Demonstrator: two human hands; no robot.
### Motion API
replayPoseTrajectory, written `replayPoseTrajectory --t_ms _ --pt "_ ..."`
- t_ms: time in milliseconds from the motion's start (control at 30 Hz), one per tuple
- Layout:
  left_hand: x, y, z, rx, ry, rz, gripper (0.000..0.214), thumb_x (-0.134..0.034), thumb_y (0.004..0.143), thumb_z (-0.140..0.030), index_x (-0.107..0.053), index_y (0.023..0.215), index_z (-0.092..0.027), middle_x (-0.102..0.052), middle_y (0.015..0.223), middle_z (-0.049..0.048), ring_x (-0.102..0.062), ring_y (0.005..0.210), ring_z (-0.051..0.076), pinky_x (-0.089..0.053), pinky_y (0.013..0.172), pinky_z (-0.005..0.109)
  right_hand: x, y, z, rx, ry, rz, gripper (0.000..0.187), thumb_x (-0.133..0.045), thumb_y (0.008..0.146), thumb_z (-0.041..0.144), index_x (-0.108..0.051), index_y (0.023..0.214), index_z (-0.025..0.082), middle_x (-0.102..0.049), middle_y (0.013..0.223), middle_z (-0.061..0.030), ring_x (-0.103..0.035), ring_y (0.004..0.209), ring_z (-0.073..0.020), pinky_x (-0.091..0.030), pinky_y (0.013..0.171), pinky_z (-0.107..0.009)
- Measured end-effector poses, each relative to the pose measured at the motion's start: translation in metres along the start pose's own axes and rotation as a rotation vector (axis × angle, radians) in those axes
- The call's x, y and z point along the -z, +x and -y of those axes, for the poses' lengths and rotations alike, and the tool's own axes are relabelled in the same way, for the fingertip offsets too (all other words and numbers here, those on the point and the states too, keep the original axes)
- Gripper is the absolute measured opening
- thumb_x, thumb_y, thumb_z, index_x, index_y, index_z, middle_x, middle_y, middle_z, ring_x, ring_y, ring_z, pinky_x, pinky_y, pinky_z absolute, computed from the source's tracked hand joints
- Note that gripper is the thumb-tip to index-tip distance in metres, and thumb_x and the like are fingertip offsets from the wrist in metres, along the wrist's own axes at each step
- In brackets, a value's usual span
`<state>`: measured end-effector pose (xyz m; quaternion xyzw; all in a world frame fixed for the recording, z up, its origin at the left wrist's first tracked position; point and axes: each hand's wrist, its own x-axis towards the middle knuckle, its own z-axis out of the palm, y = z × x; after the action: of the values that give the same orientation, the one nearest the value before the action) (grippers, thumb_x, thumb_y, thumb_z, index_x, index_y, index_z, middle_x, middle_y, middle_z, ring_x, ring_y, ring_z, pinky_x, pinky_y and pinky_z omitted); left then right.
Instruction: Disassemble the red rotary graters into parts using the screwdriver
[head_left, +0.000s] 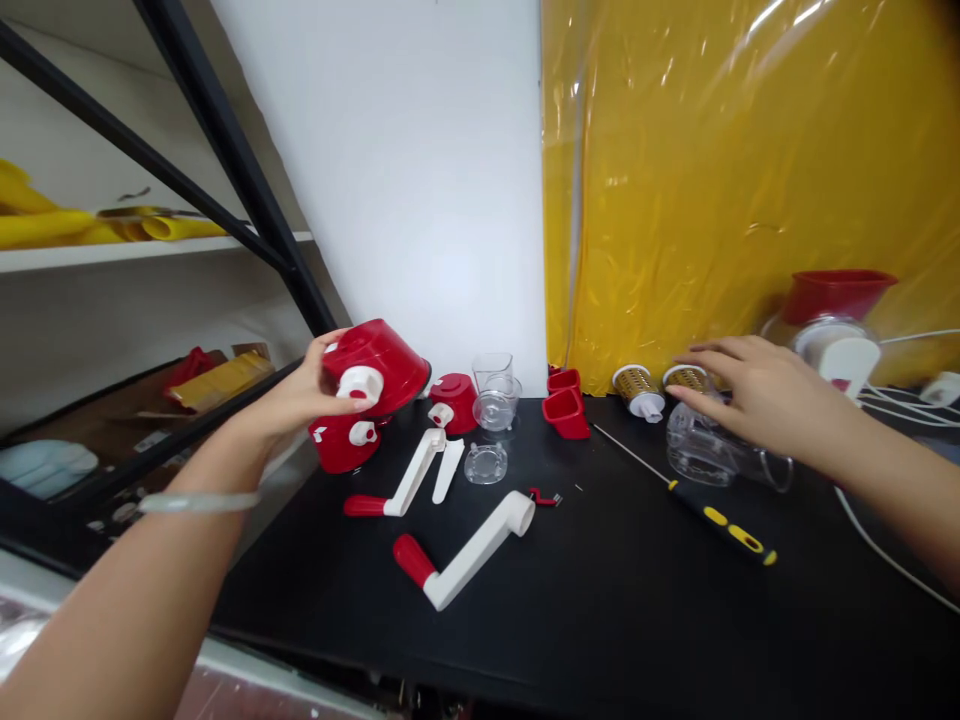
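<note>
My left hand (304, 392) grips a red base (379, 365) with a white knob, lifted and tilted above a second red base (343, 442) on the black table (600, 600). My right hand (750, 390) hovers with fingers spread over a clear plastic housing (701, 455), fingertips close to a gold grater drum (686, 378). Another gold drum (637, 388) stands left of it. Two white cranks with red grips (465, 550) (397, 485) lie in the middle.
A yellow-handled screwdriver (701, 510) lies right of centre. Red hoppers (566, 405), a third red base (454, 402) and clear cups (495, 395) sit at the back. An assembled grater (836, 325) stands far right by white cables (900, 400). Shelving (150, 250) is on the left.
</note>
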<state>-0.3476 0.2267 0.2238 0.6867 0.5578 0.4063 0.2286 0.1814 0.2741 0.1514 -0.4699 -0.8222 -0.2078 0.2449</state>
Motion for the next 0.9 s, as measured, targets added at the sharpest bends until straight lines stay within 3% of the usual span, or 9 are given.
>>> replayPoseTrajectory --t_ms 33,67,167,267,367,467,667,800,900 --pt "0.0 0.015 0.007 0.029 -0.018 0.021 0.105 -0.082 0.065 -0.031 -0.022 0.151 -0.024 -0.056 0.139 0.009 -0.057 0.126 0.037 -0.049 0.1 0.044 0.005 0.008 0.014 0.036 0.069 -0.01 0.048 -0.05 0.098 0.051 -0.069 0.119 0.013 -0.066 0.121 -0.0181 -0.062 0.112 -0.0342 -0.049 0.098 -0.052" --pt "-0.001 0.03 0.014 0.039 -0.036 0.041 0.112 -0.087 0.06 -0.03 -0.023 0.151 -0.023 -0.056 0.141 0.0135 -0.057 0.127 0.038 -0.051 0.101 0.046 0.01 0.019 0.029 0.08 0.161 -0.022 0.043 -0.048 0.1 0.048 -0.069 0.119 0.014 -0.066 0.12 -0.0157 -0.062 0.113 -0.0306 -0.049 0.1 -0.05" --pt "-0.008 0.074 0.033 0.065 -0.09 0.124 0.116 -0.093 0.051 -0.024 -0.029 0.148 -0.021 -0.051 0.146 0.0203 -0.054 0.133 0.039 -0.048 0.108 0.051 0.015 0.066 0.082 0.255 0.381 -0.065 0.037 -0.047 0.102 0.041 -0.067 0.121 0.018 -0.066 0.119 -0.0119 -0.061 0.114 -0.0248 -0.05 0.102 -0.044" --pt "-0.016 0.106 0.047 0.033 -0.156 0.266 0.117 -0.093 0.052 -0.023 -0.029 0.15 -0.026 -0.049 0.149 0.0172 -0.049 0.138 0.04 -0.043 0.113 0.055 0.004 0.13 0.132 0.402 0.49 -0.043 0.034 -0.049 0.101 0.032 -0.064 0.127 0.017 -0.063 0.123 -0.012 -0.058 0.118 -0.0241 -0.046 0.106 -0.042" --pt "-0.023 0.126 0.055 -0.007 -0.207 0.409 0.117 -0.092 0.053 -0.02 -0.029 0.152 -0.03 -0.048 0.152 0.0154 -0.048 0.14 0.038 -0.04 0.115 0.055 -0.02 0.193 0.171 0.346 0.495 0.159 0.05 -0.057 0.097 0.024 -0.051 0.146 0.016 -0.054 0.139 -0.0152 -0.05 0.132 -0.0254 -0.038 0.115 -0.042" --pt "-0.029 0.138 0.062 0.0 -0.255 0.539 0.121 -0.092 0.053 -0.018 -0.027 0.154 -0.033 -0.047 0.154 0.0159 -0.048 0.14 0.037 -0.038 0.115 0.056 -0.047 0.236 0.195 0.304 0.472 0.296 0.079 -0.075 0.085 0.025 -0.04 0.155 0.013 -0.049 0.142 -0.0237 -0.054 0.128 -0.0318 -0.043 0.109 -0.045" --pt "-0.038 0.145 0.074 0.027 -0.269 0.667 0.126 -0.093 0.049 -0.016 -0.028 0.157 -0.029 -0.048 0.154 0.0188 -0.047 0.141 0.038 -0.036 0.117 0.055 -0.076 0.255 0.213 0.322 0.474 0.431 0.089 -0.084 0.077 0.038 -0.043 0.153 0.019 -0.059 0.135 -0.0169 -0.061 0.119 -0.0273 -0.048 0.099 -0.034" --pt "-0.036 0.136 0.08 0.049 -0.265 0.551 0.129 -0.09 0.05 -0.017 -0.024 0.159 -0.033 -0.03 0.165 0.0156 -0.031 0.151 0.037 -0.034 0.119 0.052 -0.08 0.255 0.215 0.296 0.432 0.476 0.081 -0.081 0.079 0.045 -0.05 0.149 0.021 -0.061 0.132 -0.0164 -0.061 0.117 -0.0301 -0.048 0.098 -0.037" --pt "-0.036 0.12 0.082 0.149 -0.27 0.473 0.127 -0.09 0.055 -0.019 -0.02 0.159 -0.035 -0.028 0.166 0.016 -0.034 0.15 0.037 -0.038 0.116 0.054 -0.083 0.256 0.215 0.259 0.4 0.479 0.083 -0.078 0.081 0.051 -0.048 0.151 0.016 -0.059 0.132 -0.0216 -0.061 0.116 -0.0324 -0.048 0.096 -0.038"
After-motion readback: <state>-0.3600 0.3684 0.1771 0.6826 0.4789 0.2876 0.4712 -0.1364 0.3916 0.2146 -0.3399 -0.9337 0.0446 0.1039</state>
